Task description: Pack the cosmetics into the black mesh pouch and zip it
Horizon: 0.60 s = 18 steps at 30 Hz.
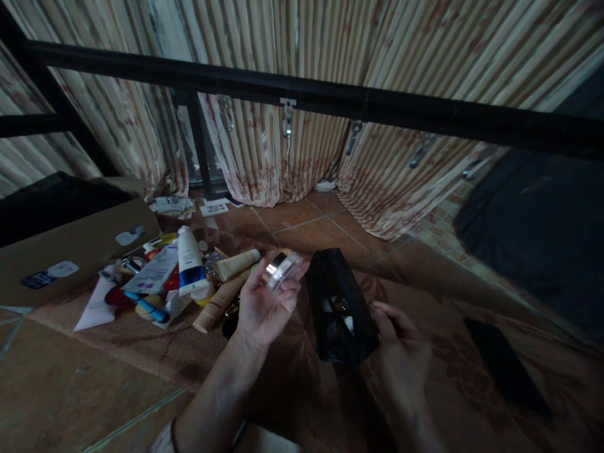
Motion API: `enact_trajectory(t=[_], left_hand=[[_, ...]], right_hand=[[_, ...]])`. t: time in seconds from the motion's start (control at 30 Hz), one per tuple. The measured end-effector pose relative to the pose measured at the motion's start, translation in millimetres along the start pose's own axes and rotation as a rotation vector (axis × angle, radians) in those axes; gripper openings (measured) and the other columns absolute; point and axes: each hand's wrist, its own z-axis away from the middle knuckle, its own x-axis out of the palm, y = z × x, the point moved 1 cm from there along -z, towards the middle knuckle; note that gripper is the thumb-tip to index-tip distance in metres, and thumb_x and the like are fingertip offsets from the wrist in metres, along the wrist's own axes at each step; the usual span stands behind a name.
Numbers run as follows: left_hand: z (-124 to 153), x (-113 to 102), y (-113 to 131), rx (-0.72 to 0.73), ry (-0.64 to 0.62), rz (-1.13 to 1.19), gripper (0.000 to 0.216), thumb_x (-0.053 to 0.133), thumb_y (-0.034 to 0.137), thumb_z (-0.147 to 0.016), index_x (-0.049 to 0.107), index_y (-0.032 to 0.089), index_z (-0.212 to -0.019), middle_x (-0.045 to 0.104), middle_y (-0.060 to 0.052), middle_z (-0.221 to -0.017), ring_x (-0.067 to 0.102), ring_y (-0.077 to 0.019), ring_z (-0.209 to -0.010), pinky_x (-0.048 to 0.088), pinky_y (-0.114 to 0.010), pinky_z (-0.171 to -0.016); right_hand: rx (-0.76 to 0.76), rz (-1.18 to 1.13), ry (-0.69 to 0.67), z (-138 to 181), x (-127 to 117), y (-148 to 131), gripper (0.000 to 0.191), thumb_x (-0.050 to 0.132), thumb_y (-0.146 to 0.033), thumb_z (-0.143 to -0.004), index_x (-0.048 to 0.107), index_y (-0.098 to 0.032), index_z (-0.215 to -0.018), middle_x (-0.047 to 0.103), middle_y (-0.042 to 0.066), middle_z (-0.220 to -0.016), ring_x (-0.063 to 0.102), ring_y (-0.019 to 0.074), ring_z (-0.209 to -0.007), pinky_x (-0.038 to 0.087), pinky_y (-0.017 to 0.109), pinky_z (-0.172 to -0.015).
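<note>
My left hand [267,305] is raised palm up, fingers closed round a small round clear jar with a silvery lid [282,268]. Just right of it stands a black pouch [340,308], open at the top with small items showing inside. My right hand [401,336] grips the pouch's right edge and is blurred. Left of my left hand lies a heap of cosmetics on a brown mat [155,346]: a white tube with a blue band [190,262], a beige tube [236,264], a tan tube [218,303] and several small bright items.
A flattened cardboard box [70,248] lies at the left. A black metal rail [302,91] crosses overhead before striped curtains [283,145]. A dark flat phone-like object [504,365] lies on the mat at right; dark fabric [538,233] hangs above it. Tiled floor [306,223] lies beyond.
</note>
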Motion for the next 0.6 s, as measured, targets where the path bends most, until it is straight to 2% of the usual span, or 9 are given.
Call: enact_trajectory(t=[0.1, 0.27, 0.33, 0.47, 0.6], left_hand=[[0, 1, -2, 0.061, -0.031, -0.024, 0.043, 0.050, 0.039, -0.085, 0.057, 0.012, -0.118, 0.058, -0.019, -0.119, 0.053, -0.0087, -0.062, 0.045, -0.018, -0.049], [2, 2, -2, 0.127, -0.068, -0.028, 0.035, 0.050, 0.019, -0.081, 0.057, 0.013, -0.115, 0.059, -0.016, -0.115, 0.054, -0.0081, -0.064, 0.047, -0.017, -0.054], [2, 1, -2, 0.120, -0.077, 0.004, 0.034, 0.048, 0.017, -0.081, 0.057, 0.013, -0.114, 0.060, -0.015, -0.113, 0.054, -0.0077, -0.065, 0.048, -0.016, -0.055], [-3, -3, -2, 0.077, -0.051, -0.001, 0.029, 0.049, 0.031, -0.087, 0.060, 0.015, -0.109, 0.064, -0.012, -0.106, 0.055, -0.0072, -0.061, 0.048, -0.016, -0.054], [-6, -10, -3, 0.025, 0.011, -0.077, 0.038, 0.051, 0.043, -0.086, 0.062, 0.016, -0.110, 0.066, -0.013, -0.110, 0.062, -0.0114, -0.068, 0.053, -0.025, -0.067]], right_hand=[[0.018, -0.002, -0.007, 0, 0, 1, 0.031, 0.066, -0.043, -0.073, 0.071, -0.017, -0.088, 0.073, 0.008, -0.091, 0.066, 0.0226, -0.082, 0.050, 0.033, -0.071], [0.027, -0.014, -0.005, 0, 0, 2, 0.031, 0.066, -0.043, -0.072, 0.071, -0.017, -0.088, 0.073, 0.008, -0.092, 0.066, 0.0226, -0.082, 0.050, 0.033, -0.071], [0.024, -0.004, -0.012, -1, 0, 3, 0.031, 0.066, -0.044, -0.073, 0.071, -0.017, -0.088, 0.073, 0.008, -0.092, 0.066, 0.0226, -0.082, 0.050, 0.033, -0.071], [0.017, 0.019, -0.011, -1, -1, 4, 0.032, 0.066, -0.045, -0.073, 0.071, -0.017, -0.089, 0.073, 0.008, -0.092, 0.066, 0.0229, -0.083, 0.050, 0.033, -0.071], [0.026, 0.037, -0.003, -1, -1, 2, 0.031, 0.066, -0.044, -0.073, 0.071, -0.017, -0.089, 0.073, 0.008, -0.092, 0.066, 0.0228, -0.083, 0.049, 0.032, -0.071]])
